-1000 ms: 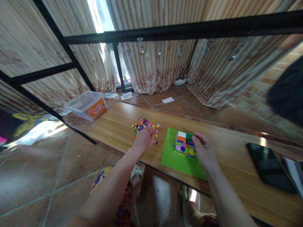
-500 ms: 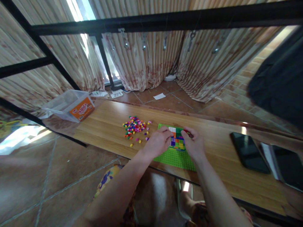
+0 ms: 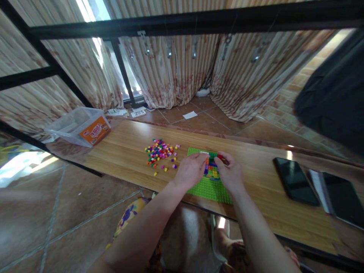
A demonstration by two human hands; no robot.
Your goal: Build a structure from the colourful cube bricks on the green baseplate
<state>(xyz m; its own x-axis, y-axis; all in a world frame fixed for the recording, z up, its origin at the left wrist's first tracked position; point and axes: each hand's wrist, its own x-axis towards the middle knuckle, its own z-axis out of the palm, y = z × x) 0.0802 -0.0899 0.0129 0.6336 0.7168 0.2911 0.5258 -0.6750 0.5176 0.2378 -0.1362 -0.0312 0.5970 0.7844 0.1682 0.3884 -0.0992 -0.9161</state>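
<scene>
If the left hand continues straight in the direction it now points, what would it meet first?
The left hand would probably meet the brick stack first; depth is unclear, so it may already touch it. Beyond the stack, in roughly the same line, is the right hand.

Ref = plate (image 3: 209,189). Right of it: bare table (image 3: 257,178) from right hand (image 3: 231,172) out to phone (image 3: 295,182), wide lane. Left of it: left hand (image 3: 191,170), then stray bricks (image 3: 174,166) and pile (image 3: 159,149), tight; past pile, bare wood up to box (image 3: 95,131). On plate: hands crowd block (image 3: 212,172), narrow gap between them. Plate's near part open between forearms (image 3: 153,212). Beyond plate: bare strip, then table edge.
</scene>
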